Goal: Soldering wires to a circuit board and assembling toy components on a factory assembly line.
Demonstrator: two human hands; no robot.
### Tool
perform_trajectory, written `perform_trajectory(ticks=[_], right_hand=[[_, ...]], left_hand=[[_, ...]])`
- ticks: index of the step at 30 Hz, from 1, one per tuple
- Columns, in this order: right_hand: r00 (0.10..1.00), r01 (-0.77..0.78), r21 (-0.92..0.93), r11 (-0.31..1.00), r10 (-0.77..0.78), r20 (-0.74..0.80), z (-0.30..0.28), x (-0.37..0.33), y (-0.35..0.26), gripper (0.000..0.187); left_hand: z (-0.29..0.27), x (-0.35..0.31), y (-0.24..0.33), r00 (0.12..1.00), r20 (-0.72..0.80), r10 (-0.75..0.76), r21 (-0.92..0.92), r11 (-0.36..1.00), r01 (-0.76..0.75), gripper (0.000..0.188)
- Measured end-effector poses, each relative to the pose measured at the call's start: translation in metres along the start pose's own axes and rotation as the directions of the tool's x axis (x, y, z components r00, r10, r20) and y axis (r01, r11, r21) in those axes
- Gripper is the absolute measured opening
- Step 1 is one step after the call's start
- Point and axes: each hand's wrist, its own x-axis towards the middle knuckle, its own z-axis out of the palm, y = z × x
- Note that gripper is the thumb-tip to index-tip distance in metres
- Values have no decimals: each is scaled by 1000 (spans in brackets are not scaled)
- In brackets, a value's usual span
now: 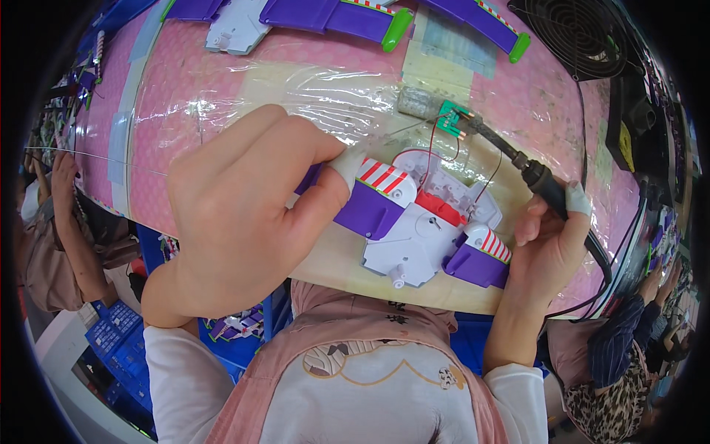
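Pink bubble-patterned sheeting under glossy clear film covers the curved workbench, with a round black fan grille at the upper right and purple wing-shaped parts with green tips along the upper edge. At centre lies a white plastic shell with short purple wings and red-striped white edges; thin red wires run from it to a small green circuit board above, just beside a dull grey block. The right hand grips a black-handled soldering iron, its tip at the board's right edge. The left hand is drawn into a narrow pinch, apparently on a thin grey wire reaching toward the board. The step appears to be soldering a joint on the board; the next move seems to call for a steady tip and fine feeding of the wire. Fingers hide the outer end of the left wing and the pinch itself. Whether tip and wire touch the board cannot be told. Co-workers at both sides are cut off by the dark rim.
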Motion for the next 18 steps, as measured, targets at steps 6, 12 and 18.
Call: perform_trajectory(ticks=[6,12,18], right_hand=[[1000,14,32,999,-14,-11,2,-7,-1,25],[999,2,-24,1000,-1,46,-1,-2,0,28],[998,8,-72,997,-4,55,0,-3,0,32]], left_hand=[[-12,-3,5,997,41,63,53,997,-65,13],[-11,1,6,998,54,44,88,995,-49,14],[-14,5,7,992,96,87,113,989,-97,14]])
